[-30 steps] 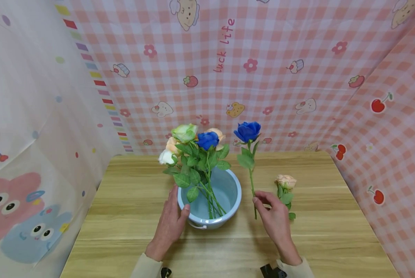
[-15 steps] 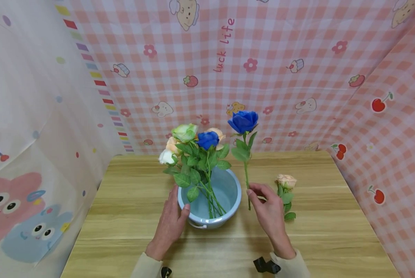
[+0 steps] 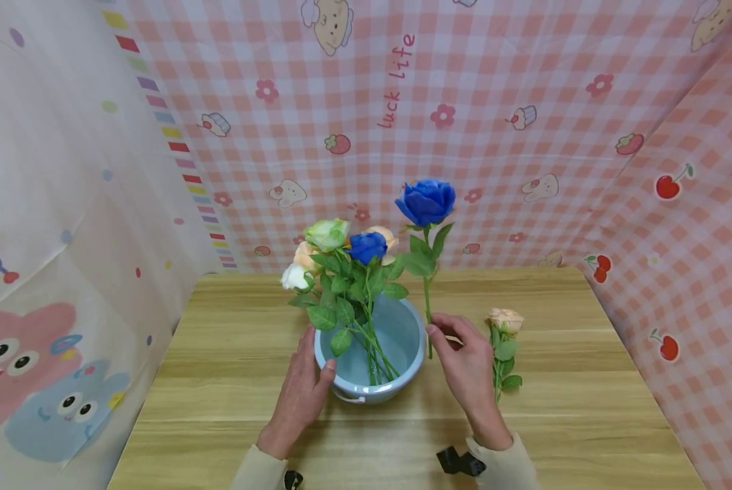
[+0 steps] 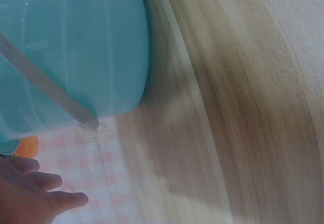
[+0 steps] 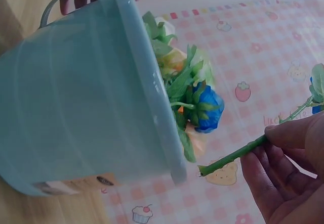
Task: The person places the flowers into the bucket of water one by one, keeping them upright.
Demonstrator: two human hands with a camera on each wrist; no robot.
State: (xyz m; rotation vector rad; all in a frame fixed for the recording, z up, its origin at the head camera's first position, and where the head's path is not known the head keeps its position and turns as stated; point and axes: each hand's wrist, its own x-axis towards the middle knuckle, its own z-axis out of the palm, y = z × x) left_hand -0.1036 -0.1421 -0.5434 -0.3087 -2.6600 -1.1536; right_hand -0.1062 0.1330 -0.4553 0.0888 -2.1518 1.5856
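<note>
My right hand [image 3: 467, 361] pinches a blue rose [image 3: 426, 203] low on its green stem, thumb against fingers, bloom upward. In the right wrist view the cut stem end [image 5: 202, 170] points toward the rim of a light blue bucket [image 5: 152, 77], just outside it. Beside the bucket's left side, my left hand [image 3: 301, 384] lies with fingers extended and thumb at the rim. The left wrist view shows its straight fingers [image 4: 45, 181] near the bucket wall. Inside the bucket lean several roses: another blue rose [image 3: 368, 247], a green-white rose [image 3: 326, 233], a white rose [image 3: 294, 277] and peach ones.
A peach rose [image 3: 505, 320] lies on the wooden table [image 3: 586, 408] right of my right hand. The bucket's handle [image 3: 349, 398] hangs at its front. A pink checked cloth [image 3: 494, 82] hangs behind the table and a white printed cloth [image 3: 47, 238] at the left.
My right hand has moved left and slightly up, carrying the blue rose closer to the bucket's right rim. The left hand and the bucket stay where they were.
</note>
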